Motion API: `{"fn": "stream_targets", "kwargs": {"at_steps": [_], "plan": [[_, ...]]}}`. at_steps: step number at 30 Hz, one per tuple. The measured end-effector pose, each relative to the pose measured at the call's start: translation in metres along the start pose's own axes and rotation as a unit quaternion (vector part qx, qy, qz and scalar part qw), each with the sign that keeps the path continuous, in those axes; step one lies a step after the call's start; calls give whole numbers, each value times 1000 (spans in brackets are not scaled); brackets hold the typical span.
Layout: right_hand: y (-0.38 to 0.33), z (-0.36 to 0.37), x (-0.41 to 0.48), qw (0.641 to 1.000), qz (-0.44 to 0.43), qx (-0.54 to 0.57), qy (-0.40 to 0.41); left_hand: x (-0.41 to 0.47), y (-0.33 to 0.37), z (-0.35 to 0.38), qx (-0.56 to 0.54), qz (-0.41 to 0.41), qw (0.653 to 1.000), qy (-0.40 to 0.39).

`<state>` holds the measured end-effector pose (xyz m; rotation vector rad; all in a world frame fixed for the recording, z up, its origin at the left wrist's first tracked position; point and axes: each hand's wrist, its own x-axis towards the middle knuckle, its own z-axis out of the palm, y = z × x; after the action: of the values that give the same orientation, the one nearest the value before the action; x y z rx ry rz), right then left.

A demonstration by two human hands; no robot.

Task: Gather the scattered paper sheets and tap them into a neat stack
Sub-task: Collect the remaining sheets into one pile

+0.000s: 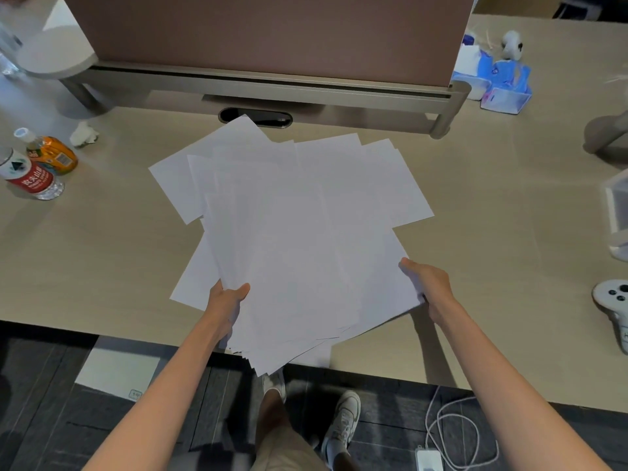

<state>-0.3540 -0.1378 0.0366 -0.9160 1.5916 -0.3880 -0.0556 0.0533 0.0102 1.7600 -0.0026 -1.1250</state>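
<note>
Several white paper sheets [295,212] lie fanned and overlapping on the beige desk [475,232], their corners pointing in different directions. The nearest part of the pile hangs past the desk's front edge. My left hand [226,302] grips the pile's lower left edge, thumb on top and fingers hidden underneath. My right hand [426,283] holds the lower right edge, thumb lying on the top sheet and fingers hidden below.
Two bottles [37,164] and a crumpled tissue [84,133] stand at the left. A brown divider panel [265,35] and cable port [255,117] close the back. Blue tissue packs [499,79] and a white controller [613,300] sit at the right. A sheet [117,372] lies on the floor.
</note>
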Motion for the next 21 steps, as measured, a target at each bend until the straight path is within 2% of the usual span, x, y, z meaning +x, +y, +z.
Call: {"fn": "stream_targets", "kwargs": {"at_steps": [2,5,9,10,12,15,21], "plan": [[13,-2,-7,992,18,118,-47,-1,0,0,-7,0,1000,-1],[35,-1,-17,954,21,280,-108,-3,0,3,-12,9,1000,3],[59,7,-27,908,29,398,-129,-7,-5,8,-19,22,999,18],[64,12,-28,912,35,390,-124,-7,-5,9,-24,24,999,21],[72,19,-27,940,36,325,-93,-7,-7,10,-24,29,999,26],[74,26,-25,974,6,226,-29,-7,-5,7,-19,37,999,22],[51,14,-19,985,-62,163,17,-5,12,-4,9,22,1000,-18]]}}
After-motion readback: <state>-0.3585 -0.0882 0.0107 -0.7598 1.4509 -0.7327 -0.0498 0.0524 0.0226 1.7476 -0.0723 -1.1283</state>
